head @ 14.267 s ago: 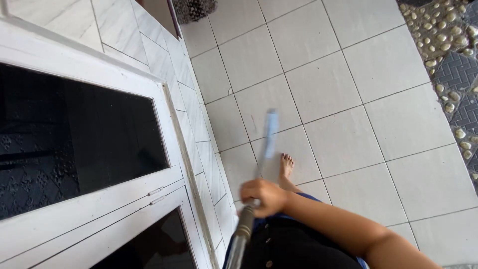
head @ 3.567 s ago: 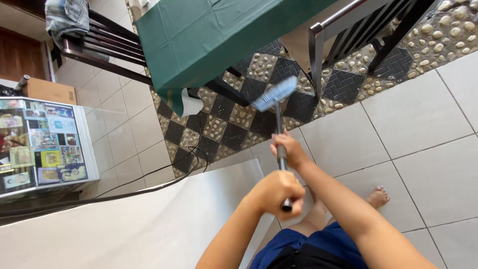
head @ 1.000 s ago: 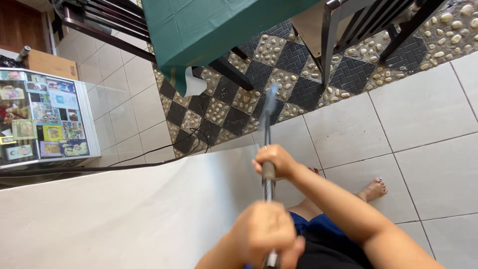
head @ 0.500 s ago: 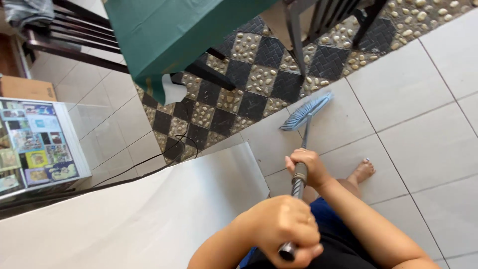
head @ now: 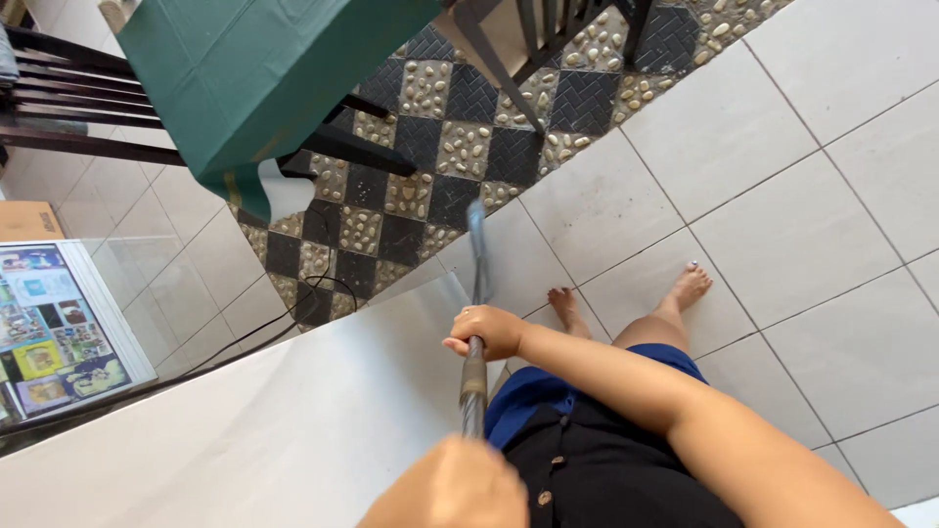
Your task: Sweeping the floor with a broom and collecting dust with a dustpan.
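pale floor tiles (head: 782, 186) fill the right of the frame; a dark pebble-patterned strip (head: 430, 186) crosses the upper middle, bearing a black cable (head: 293, 323).

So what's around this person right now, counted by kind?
Long-handled broom with metal pole: 1
Hands gripping it, right hand and left hand: 2
Bare feet: 2
Green-clothed table: 1
Dark wooden chairs: 2
Black floor cable: 1
Total: 9

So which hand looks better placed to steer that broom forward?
Probably the right hand: it grips the broom handle lower down, nearer the floor end. The left hand holds the top.
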